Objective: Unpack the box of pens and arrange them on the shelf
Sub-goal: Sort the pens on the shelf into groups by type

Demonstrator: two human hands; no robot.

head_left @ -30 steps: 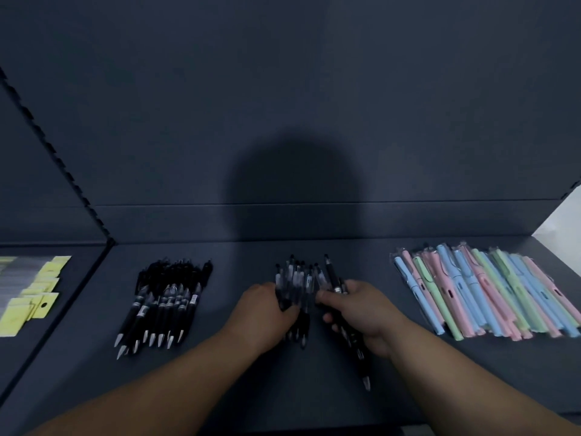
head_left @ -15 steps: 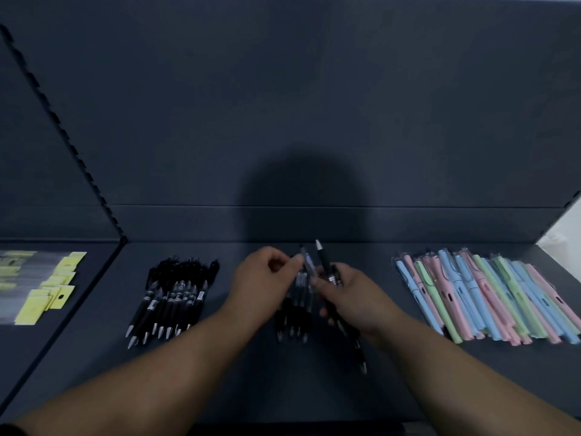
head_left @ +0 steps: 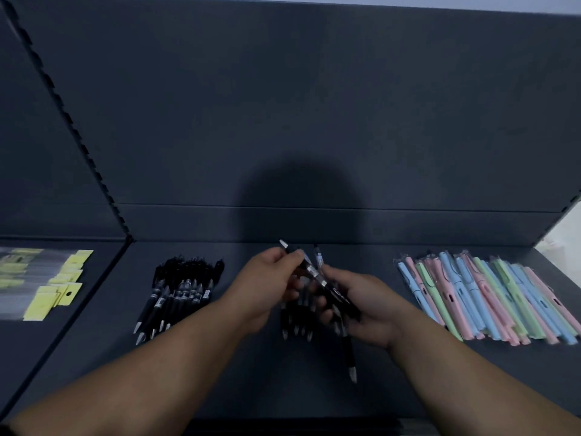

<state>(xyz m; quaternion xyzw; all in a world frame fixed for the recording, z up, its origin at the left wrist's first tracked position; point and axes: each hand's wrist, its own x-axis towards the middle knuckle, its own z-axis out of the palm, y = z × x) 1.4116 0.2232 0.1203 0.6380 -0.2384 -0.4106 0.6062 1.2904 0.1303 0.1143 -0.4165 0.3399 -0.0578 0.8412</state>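
Head view, the only one. A dark shelf (head_left: 239, 382) is seen from above and in front, and both hands meet over its middle.

The left hand (head_left: 262, 286) pinches one black pen (head_left: 309, 271) near its far end, thumb and fingertips closed on it. The right hand (head_left: 372, 309) is curled round a small bunch of pens (head_left: 338, 297). The single pen's near end runs down into that bunch. The count in the bunch cannot be told because of blur.

Key relation: the single pen lies on a diagonal, with its far end up-left at the left hand and its near end down-right in the right hand. It bridges the two hands, raised above the shelf.

Directly beneath lies a short row of black pens (head_left: 295, 322), long axes front to back, tips toward the shelf front. The held pen therefore sits at an angle across that row.

Judgement: to join the row the pen needs a turn until it runs front to back. The left hand, nearer the row, is placed to carry it down.

One more pen (head_left: 349, 360) pokes out below the right hand toward the front edge. Whether it is held or lying is unclear.

A pile of black pens (head_left: 180, 289) lies well apart to the left. Pastel pens (head_left: 490, 297) lie to the right. Yellow-tagged packets (head_left: 53, 287) sit on the next bay left. No box is in view.
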